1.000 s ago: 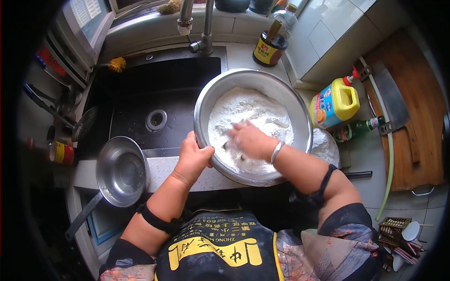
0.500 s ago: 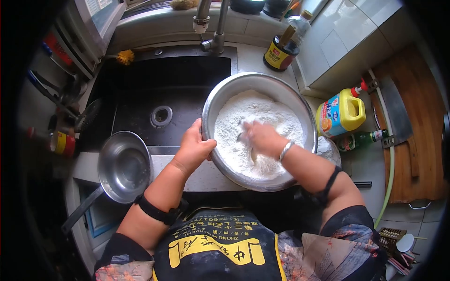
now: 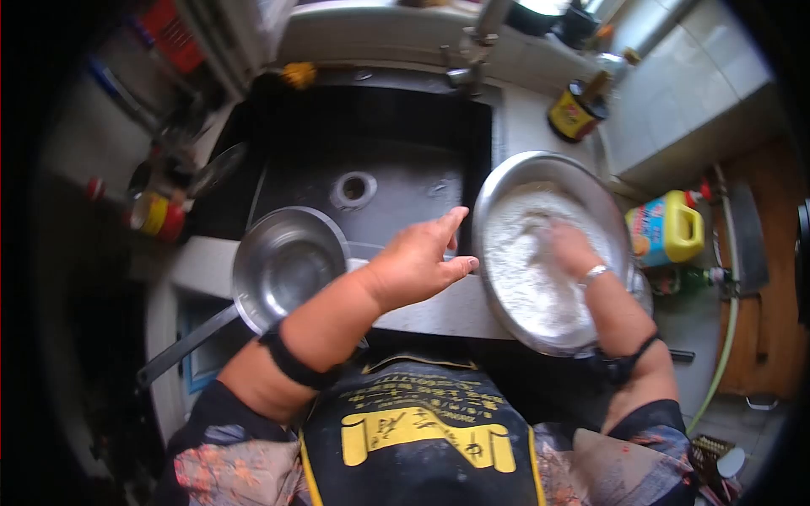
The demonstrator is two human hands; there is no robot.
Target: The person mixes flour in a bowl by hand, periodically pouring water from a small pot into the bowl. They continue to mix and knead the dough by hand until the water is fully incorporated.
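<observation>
A large steel bowl [image 3: 484, 244] of white flour [image 3: 523, 282] stands on the counter, right of the sink. My right hand [image 3: 572, 250] is down in the flour, blurred, its fingers bent together around something greyish that I cannot make out. My left hand [image 3: 426, 260] is off the bowl, just left of its rim, with fingers stretched out and nothing in it. Below and left of that hand sits a steel saucepan [image 3: 291, 266] with a long dark handle, partly covered by my left forearm.
Behind my left hand lies a dark sink [image 3: 405, 169] with a faucet [image 3: 472, 63]. To the right stand a dark sauce bottle [image 3: 578, 110], a yellow jug [image 3: 675, 228] and a green bottle [image 3: 696, 278]. A cleaver [image 3: 747, 236] and wooden boards [image 3: 764, 337] are farther right.
My left hand has let go of the bowl's rim and opened beside it. The right hand is still in the flour. The whole view has shifted, with the bowl now farther right.
</observation>
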